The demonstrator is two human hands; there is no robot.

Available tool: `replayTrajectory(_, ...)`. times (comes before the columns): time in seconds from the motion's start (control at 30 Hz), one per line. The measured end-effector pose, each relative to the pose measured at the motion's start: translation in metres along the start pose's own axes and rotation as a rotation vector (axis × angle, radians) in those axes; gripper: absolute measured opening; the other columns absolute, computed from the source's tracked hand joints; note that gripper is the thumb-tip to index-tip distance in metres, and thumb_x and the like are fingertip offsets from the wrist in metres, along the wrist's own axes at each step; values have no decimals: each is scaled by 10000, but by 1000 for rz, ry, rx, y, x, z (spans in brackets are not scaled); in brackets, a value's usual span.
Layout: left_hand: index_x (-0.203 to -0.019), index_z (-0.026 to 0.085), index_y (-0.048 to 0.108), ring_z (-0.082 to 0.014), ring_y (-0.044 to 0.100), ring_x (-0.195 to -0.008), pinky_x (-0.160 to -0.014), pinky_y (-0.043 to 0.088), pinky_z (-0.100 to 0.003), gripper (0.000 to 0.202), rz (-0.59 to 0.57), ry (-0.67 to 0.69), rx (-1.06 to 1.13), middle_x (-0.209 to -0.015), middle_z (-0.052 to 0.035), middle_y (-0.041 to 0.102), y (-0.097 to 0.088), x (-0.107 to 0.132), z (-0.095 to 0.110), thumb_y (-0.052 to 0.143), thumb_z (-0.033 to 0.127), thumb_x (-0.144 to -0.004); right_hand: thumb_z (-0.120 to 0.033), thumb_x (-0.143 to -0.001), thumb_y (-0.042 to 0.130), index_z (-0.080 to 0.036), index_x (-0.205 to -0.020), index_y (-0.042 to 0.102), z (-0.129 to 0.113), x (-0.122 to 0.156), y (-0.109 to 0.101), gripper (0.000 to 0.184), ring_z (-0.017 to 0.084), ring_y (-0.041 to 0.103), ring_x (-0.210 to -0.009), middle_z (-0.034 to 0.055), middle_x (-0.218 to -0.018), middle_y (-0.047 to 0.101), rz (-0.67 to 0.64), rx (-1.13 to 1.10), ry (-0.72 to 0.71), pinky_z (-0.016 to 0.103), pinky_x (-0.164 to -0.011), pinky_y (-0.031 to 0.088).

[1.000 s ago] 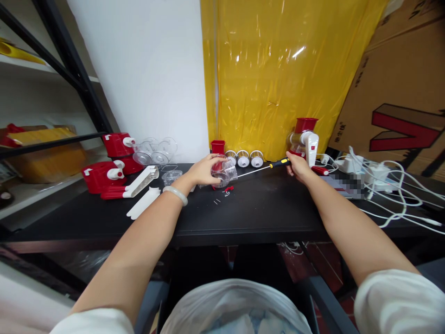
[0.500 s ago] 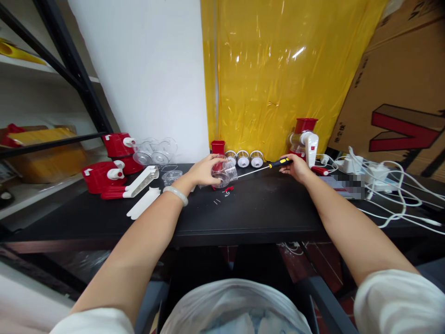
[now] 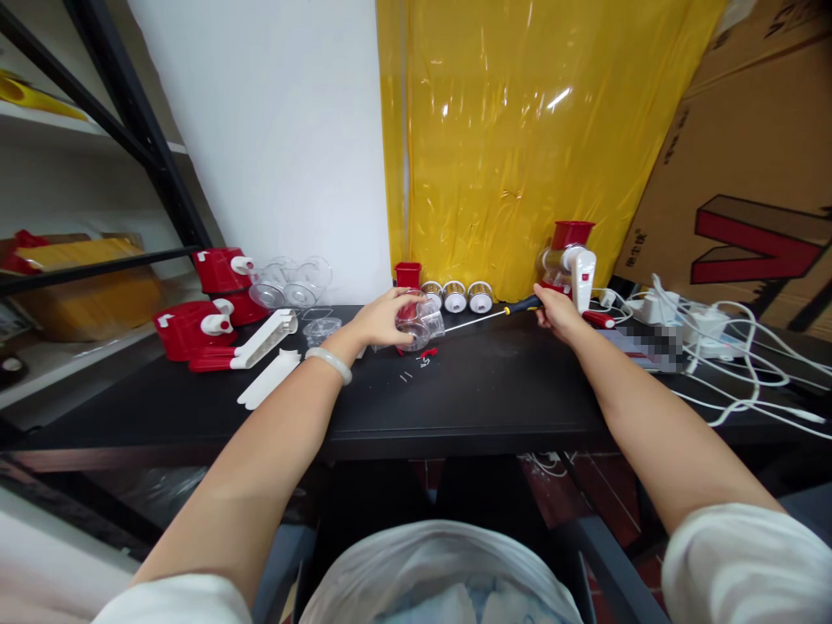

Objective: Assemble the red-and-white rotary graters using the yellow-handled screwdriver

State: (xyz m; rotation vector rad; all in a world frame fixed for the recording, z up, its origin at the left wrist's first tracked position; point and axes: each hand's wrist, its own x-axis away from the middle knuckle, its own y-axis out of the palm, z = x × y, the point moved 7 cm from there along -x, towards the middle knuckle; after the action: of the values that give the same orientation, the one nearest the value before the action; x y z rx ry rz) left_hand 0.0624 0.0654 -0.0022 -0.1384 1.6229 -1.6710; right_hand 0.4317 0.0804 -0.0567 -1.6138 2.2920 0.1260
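My left hand (image 3: 383,319) grips a clear plastic housing (image 3: 430,319) with a red part behind it, holding it on its side on the black table. Closed around the black-and-yellow handle of a screwdriver (image 3: 477,321) is my right hand (image 3: 552,310). The screwdriver's long thin shaft points left, and its tip meets the right side of the clear housing. Whether the tip sits in a screw cannot be made out. Just in front of the housing lie a small red piece (image 3: 427,353) and several tiny screws (image 3: 406,376).
At left stand red plastic bases (image 3: 185,332), clear discs (image 3: 305,282) and white handle parts (image 3: 269,377). Three drums (image 3: 455,297) line the back. An assembled red-and-white grater (image 3: 575,264) and tangled white cables (image 3: 734,355) are at right. A lined bin (image 3: 442,563) stands below the table edge.
My right hand has shifted its grip slightly on the screwdriver handle, with the fingers more tightly curled. My left hand and the clear housing stay in place.
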Motion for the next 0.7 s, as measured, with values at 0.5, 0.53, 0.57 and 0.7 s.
replayTrajectory(0.5,-1357,279,507,-308,435,-1323,-1103,390,-429,774,0,1,-9,-1410,-74,427,0,0,0,718,320,-613,-249,-861,417,-196,-919,574,-4,9,14,176,189,708,-627,40,-747,694,-81,-253,191,278,-536,544)
replayTrajectory(0.53,-1358,281,506,-308,435,-1323,-1103,390,-432,775,1,4,-9,-1411,-74,427,1,0,0,719,320,-614,-240,-854,420,-197,-922,571,-5,9,14,171,186,704,-607,36,-740,692,-83,-251,189,277,-534,541)
replayTrajectory(0.57,-1359,281,504,-308,434,-1323,-1102,391,-434,777,1,5,-10,-1412,-74,427,1,0,0,719,321,-613,-233,-852,424,-198,-921,566,-5,9,14,162,182,700,-590,32,-731,690,-84,-246,187,276,-533,540)
replayTrajectory(0.7,-1359,281,503,-309,432,-1325,-1099,393,-436,779,-3,3,-10,-1418,-74,422,1,0,-1,720,326,-613,-273,-897,457,-205,-881,523,-4,8,14,96,158,669,-518,25,-660,686,-98,-210,168,253,-518,525)
